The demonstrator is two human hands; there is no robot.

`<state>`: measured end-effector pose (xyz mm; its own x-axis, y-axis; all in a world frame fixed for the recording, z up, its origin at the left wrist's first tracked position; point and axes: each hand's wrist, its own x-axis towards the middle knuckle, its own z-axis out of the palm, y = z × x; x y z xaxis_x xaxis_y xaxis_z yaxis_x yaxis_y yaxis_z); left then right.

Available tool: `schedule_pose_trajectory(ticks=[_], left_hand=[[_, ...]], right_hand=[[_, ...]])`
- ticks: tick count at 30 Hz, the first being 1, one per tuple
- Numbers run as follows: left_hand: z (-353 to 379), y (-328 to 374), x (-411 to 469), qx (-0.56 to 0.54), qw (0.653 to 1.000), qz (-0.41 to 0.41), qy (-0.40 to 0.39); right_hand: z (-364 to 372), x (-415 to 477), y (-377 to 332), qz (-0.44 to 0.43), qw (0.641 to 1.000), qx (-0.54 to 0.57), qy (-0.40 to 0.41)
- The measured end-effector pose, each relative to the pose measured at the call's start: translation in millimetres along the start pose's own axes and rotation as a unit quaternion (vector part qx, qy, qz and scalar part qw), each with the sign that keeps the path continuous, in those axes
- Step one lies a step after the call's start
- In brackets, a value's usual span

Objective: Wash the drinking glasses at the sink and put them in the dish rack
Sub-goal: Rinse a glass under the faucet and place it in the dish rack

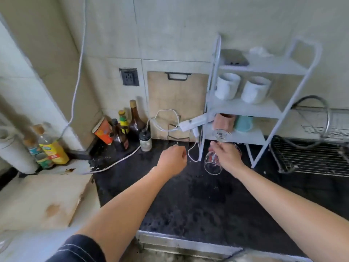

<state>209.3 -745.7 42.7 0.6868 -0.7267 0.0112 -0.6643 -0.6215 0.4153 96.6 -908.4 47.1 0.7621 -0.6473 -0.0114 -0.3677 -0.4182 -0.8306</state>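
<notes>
**Glass carried close to the shelf**

The left hand [171, 159] has curled fingers; whether it holds anything cannot be told. The right hand [226, 156] pinches an upturned wine glass [212, 166] above the counter [188, 195]. Swung toward the dish rack [309, 159], the glass could clip the shelf [245, 108].

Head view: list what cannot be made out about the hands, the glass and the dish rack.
All in the head view:
1. Left hand: curled fingers face away, so anything held is hidden.
2. Glass: stem covered by the right hand gripping it.
3. Dish rack: cut off by the right frame edge.
</notes>
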Motion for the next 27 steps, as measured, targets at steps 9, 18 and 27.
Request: schedule_pose_trajectory(ticks=[9,18,27], left_hand=[[75,140,87,0.002,0.983,0.151,-0.1],[151,329,134,0.003,0.967,0.234,-0.102],[210,474,175,-0.009,0.961,0.273,-0.05]], right_hand=[[-130,7,103,0.121,0.986,0.001,0.111],[-291,8,234,0.228,0.945,0.103,0.211],[-407,36,347,0.336,0.905,0.191,0.179]])
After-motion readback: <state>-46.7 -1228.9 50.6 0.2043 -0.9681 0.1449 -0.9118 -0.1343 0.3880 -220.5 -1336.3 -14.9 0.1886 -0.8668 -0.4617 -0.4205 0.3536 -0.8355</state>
